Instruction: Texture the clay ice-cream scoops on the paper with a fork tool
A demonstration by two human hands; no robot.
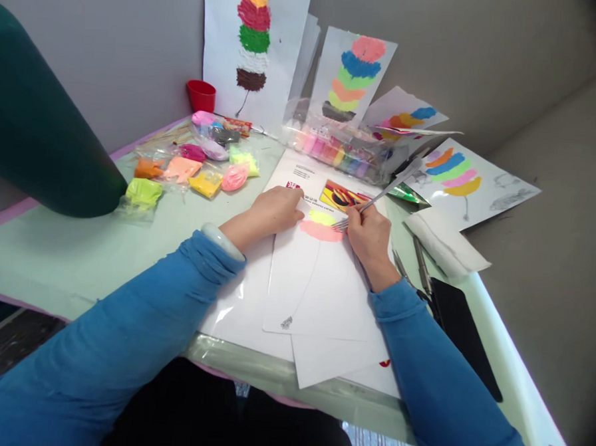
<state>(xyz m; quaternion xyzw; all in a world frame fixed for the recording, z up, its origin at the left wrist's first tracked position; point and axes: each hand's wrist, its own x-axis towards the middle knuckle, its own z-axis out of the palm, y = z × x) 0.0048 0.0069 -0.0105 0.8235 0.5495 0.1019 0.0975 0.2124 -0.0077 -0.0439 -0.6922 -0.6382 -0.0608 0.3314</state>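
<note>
A fork is held in my right hand, with its handle slanting up to the right. Its tines are at the right end of a flat pink clay patch on a white sheet. Above the pink lies a smaller yellow clay patch. My left hand rests on the paper at the left of these patches, thumb and forefinger apart, holding nothing I can see. A thin pencil line runs from the pink patch down to a small scribble near the sheet's lower edge.
Several bags of coloured clay lie at the left, near a dark green cylinder and a red cup. Behind are a clear clay box and painted sheets. On the right are folded tissue, scissors and a black phone-like slab.
</note>
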